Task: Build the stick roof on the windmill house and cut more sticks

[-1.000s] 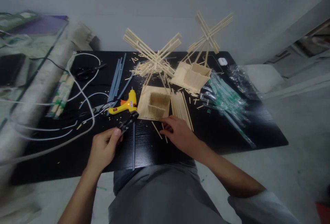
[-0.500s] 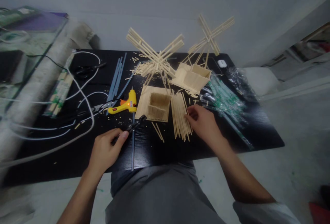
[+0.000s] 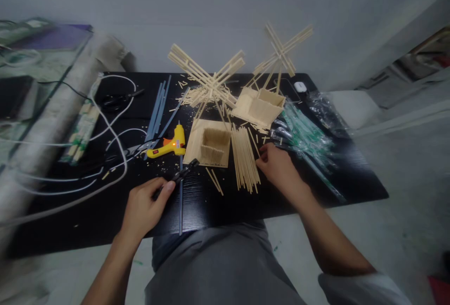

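The black tool point(image 3: 186, 170) slants away and to the right from the left hand point(image 3: 146, 204); from here I can't make out its exact kind. On the dark tabletop point(image 3: 232, 209), thin pale sticks point(image 3: 245, 159) lie side by side in a loose bundle, ends uneven, one angled off toward the right hand point(image 3: 277, 167).

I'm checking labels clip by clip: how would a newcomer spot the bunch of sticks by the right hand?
On the black table, find the pale board nearest the person, carrying an open box. Right of that board, beside the right hand, lies the bunch of sticks. Its many long sticks lie side by side, unlike the two stray sticks to its left.
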The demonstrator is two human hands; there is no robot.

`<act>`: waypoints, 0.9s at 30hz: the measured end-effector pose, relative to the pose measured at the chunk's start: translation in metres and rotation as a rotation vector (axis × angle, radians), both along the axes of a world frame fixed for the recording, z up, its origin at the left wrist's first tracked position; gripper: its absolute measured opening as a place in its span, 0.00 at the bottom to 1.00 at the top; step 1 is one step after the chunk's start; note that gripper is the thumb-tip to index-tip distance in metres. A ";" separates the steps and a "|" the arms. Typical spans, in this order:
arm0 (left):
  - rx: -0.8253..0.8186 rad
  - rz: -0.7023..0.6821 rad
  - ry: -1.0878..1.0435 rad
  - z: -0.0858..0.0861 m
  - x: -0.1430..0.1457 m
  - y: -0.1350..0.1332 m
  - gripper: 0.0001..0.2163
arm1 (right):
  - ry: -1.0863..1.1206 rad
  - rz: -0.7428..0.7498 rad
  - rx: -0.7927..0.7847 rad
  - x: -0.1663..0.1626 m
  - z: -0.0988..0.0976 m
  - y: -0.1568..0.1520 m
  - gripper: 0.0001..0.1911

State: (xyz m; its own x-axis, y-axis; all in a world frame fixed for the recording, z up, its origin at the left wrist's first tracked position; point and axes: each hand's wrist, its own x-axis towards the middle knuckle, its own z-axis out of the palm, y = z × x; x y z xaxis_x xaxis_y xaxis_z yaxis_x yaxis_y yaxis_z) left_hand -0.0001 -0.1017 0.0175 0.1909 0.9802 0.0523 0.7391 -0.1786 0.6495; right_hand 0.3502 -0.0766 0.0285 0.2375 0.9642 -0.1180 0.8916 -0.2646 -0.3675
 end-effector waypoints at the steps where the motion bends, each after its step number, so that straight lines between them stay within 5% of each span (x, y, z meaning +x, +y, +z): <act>1: 0.010 0.005 -0.005 0.000 -0.001 -0.001 0.22 | 0.021 -0.012 0.016 0.003 0.002 -0.001 0.13; 7: -0.077 0.051 -0.142 0.000 -0.011 -0.004 0.23 | 0.499 0.087 0.148 0.016 0.027 -0.027 0.09; 12: -0.198 0.186 -0.415 0.019 0.006 0.002 0.21 | 0.976 0.255 -0.102 -0.022 0.039 -0.059 0.06; 18: -0.229 0.229 -0.537 0.043 0.039 0.009 0.17 | 0.922 0.549 -0.226 -0.052 0.024 -0.071 0.09; 27: -0.243 0.131 -0.522 0.034 0.063 0.002 0.12 | 1.089 0.409 -0.267 -0.068 0.024 -0.063 0.05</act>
State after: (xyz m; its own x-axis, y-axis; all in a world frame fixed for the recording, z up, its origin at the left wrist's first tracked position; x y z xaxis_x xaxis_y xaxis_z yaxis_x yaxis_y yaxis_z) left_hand 0.0628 -0.0994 0.0516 0.0768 0.9896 -0.1219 0.3161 0.0918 0.9443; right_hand 0.2827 -0.1393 0.0528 -0.4308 0.8594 -0.2753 0.1812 -0.2165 -0.9593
